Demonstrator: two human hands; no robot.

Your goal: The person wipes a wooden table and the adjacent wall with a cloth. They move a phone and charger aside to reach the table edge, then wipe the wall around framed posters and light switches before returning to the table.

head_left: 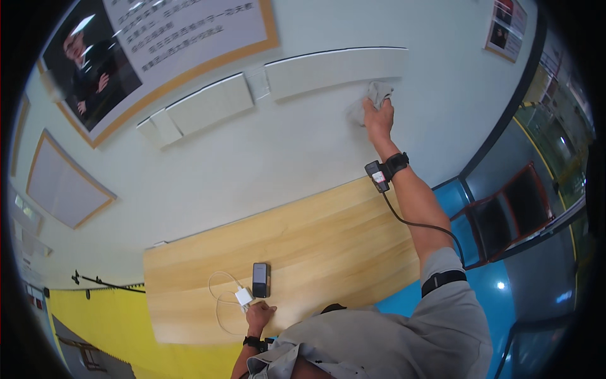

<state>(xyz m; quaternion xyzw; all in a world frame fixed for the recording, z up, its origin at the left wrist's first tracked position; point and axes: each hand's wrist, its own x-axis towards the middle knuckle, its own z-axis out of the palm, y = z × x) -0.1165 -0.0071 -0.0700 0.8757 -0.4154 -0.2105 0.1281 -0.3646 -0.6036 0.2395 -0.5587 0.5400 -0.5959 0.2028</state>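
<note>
Right hand (379, 120) pinches a grey cloth (380, 92) at the far wall (303, 142), toward the right; it looks light, limp, unbreakable, best gripped by its bunched folds.

pale wall (278, 164), large gold-framed poster (158, 54), white panels (334, 72) lower down, wood-grain worktop (315, 230) along the wall, glossy blue floor (489, 309) with a light glint (500, 285), dark chair (529, 194) at right

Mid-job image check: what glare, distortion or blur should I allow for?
Head view: a white glare streak on the framed poster, a bright spot on the blue floor; head view: the long white panel bows, corners fall to black; head view: the grey cloth in the right hand looks soft, its lower-left side hard to tell from shadow.
</note>
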